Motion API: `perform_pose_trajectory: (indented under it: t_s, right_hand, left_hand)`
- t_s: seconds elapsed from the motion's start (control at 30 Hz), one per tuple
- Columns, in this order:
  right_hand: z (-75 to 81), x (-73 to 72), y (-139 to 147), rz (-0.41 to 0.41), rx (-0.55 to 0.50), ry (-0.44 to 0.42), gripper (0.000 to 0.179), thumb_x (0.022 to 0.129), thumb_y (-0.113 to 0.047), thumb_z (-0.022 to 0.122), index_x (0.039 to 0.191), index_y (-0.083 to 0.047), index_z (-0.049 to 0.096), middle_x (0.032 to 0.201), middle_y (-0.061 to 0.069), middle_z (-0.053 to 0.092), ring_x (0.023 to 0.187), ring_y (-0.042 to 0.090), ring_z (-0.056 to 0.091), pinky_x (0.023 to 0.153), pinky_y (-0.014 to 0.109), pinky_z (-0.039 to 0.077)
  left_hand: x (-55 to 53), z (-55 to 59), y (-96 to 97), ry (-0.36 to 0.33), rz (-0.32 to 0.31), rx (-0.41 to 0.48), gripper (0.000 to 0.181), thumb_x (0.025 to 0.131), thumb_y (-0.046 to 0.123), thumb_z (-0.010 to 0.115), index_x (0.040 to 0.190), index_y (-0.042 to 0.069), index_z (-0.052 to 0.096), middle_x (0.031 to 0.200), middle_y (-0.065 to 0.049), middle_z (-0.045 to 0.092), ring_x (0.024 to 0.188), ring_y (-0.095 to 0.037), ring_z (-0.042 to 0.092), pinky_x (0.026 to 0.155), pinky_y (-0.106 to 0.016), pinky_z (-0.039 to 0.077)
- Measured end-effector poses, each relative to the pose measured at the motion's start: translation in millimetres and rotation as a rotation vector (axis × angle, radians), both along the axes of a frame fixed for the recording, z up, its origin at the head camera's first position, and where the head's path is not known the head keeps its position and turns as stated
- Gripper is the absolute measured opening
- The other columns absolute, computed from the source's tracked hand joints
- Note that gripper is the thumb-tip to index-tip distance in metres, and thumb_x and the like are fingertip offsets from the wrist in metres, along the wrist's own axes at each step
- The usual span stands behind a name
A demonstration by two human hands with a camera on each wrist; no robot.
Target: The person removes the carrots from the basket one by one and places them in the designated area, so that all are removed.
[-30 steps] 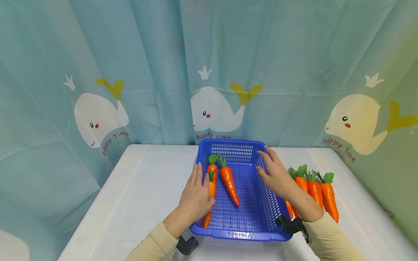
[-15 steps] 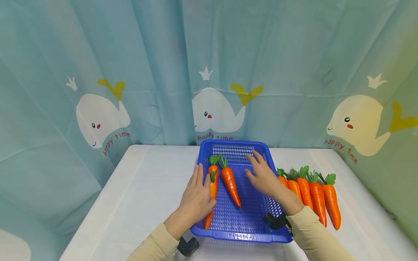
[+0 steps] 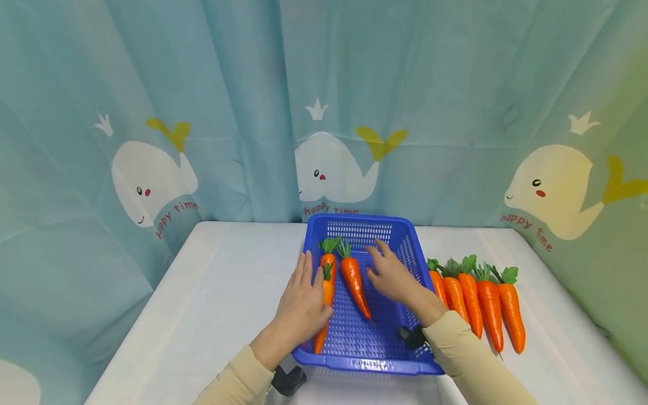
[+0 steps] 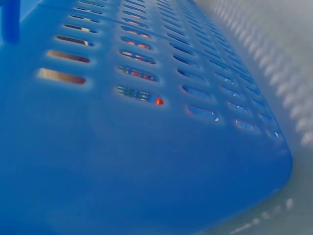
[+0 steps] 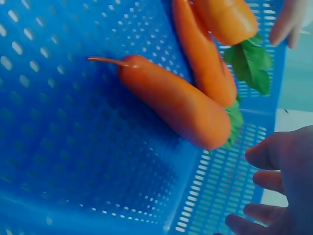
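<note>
A blue plastic basket (image 3: 372, 364) with slotted walls stands on the table and holds three carrots. My left hand (image 3: 300, 301) rests on its left rim with the fingers straight. Beside those fingers lies a lighter orange carrot (image 3: 328, 293), with another carrot (image 3: 329, 260) partly hidden behind it. A third carrot (image 3: 356, 286) slants across the basket floor, its tip toward me. Over the basket, just right of that carrot, my right hand (image 3: 395, 277) hovers with spread fingers and holds nothing; in the right wrist view a gap shows between its fingertips and the slanted carrot (image 5: 176, 103).
Right of the basket, several carrots (image 3: 490, 312) lie side by side on the white table (image 3: 228, 281), leaves pointing away from me. A blue-green curtain (image 3: 243, 112) with whale prints hangs behind the table. The left wrist view is filled mostly by the basket's outer wall (image 4: 137, 156).
My right hand has moved left, from the basket's right rim to over its inside, near the slanted carrot. More of the table carrots now show. My left hand stays on the rim.
</note>
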State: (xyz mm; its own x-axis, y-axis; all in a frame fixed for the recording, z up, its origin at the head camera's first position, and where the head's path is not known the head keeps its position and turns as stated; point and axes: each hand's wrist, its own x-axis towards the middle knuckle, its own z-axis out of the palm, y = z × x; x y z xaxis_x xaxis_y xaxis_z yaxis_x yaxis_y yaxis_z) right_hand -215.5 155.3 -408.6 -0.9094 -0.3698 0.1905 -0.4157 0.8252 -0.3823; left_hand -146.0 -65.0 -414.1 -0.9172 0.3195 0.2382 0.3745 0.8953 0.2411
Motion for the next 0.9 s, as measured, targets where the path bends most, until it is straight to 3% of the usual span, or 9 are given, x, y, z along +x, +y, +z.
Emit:
perform_pose_trajectory:
  t_s: [0.27,0.47,0.73,0.9]
  right_hand:
    - [-6.9,-3.2,-15,0.020,0.022,-0.062,0.053,0.091,-0.009,0.060,0.142,0.002,0.046,0.151,0.034,0.034,0.132,0.054,0.044,0.108,0.062,0.039]
    - [-16.7,-6.0,-24,0.030,0.004,-0.172,0.061,0.093,-0.013,0.063,0.149,-0.005,0.039,0.154,0.032,0.031,0.127,0.050,0.051,0.106,0.061,0.043]
    - [-19.7,-7.5,-24,0.123,0.025,-0.220,0.067,0.088,-0.008,0.069,0.149,-0.011,0.041,0.154,0.031,0.029,0.118,0.047,0.057,0.099,0.060,0.048]
    - [-19.7,-7.5,-22,0.117,0.047,-0.243,0.069,0.086,-0.001,0.070,0.148,-0.013,0.043,0.154,0.027,0.033,0.121,0.044,0.056,0.101,0.060,0.047]
  left_hand:
    - [0.1,0.4,-2.2,0.006,0.003,0.008,0.067,0.084,0.026,0.068,0.137,-0.011,0.051,0.158,-0.034,0.023,0.150,-0.047,0.019,0.119,-0.054,0.030]
    - [0.0,-1.8,-1.5,0.005,-0.007,0.018,0.067,0.084,0.026,0.069,0.137,-0.011,0.051,0.157,-0.034,0.023,0.149,-0.047,0.020,0.118,-0.054,0.031]
    - [-0.7,-0.4,-0.6,-0.004,0.008,0.007,0.068,0.085,0.027,0.069,0.138,-0.010,0.050,0.158,-0.033,0.023,0.150,-0.046,0.018,0.119,-0.053,0.030]
    - [-1.1,-1.3,0.0,-0.001,-0.001,0.007,0.067,0.085,0.027,0.068,0.138,-0.011,0.050,0.158,-0.033,0.023,0.150,-0.046,0.018,0.119,-0.053,0.029]
